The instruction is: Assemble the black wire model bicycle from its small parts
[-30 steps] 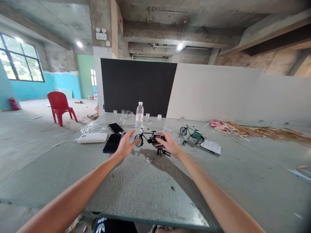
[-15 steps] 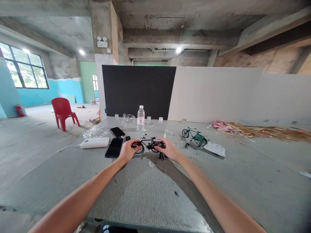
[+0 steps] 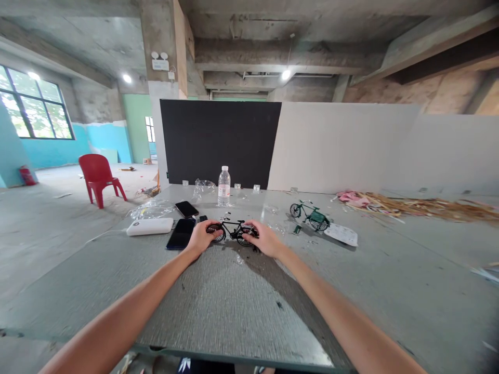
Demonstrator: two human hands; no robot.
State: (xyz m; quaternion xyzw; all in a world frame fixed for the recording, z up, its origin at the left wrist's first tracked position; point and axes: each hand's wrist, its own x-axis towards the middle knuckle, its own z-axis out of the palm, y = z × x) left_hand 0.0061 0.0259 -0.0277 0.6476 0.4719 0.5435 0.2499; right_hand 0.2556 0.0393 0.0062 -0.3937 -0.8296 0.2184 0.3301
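Note:
A small black model bicycle stands upright on the grey table, its handlebar toward the left. My left hand is closed on the front wheel, thumb on the near side. At the other end, my right hand pinches the rear wheel in the same way. The fingertips on the far side are partly hidden. A small dark piece shows below my right hand, too small to name. Off to the right stands a green model bicycle with a box at its rear, near a small green piece.
Left of my hands lie two phones, a white power bank with a cable, and clear plastic wrap. Behind stands a water bottle. A white sheet lies right, with straw-like strips farther back.
Both hands still grip the black bicycle, which seems slightly lower toward the tabletop. The whole view has shifted a little as the head moved.

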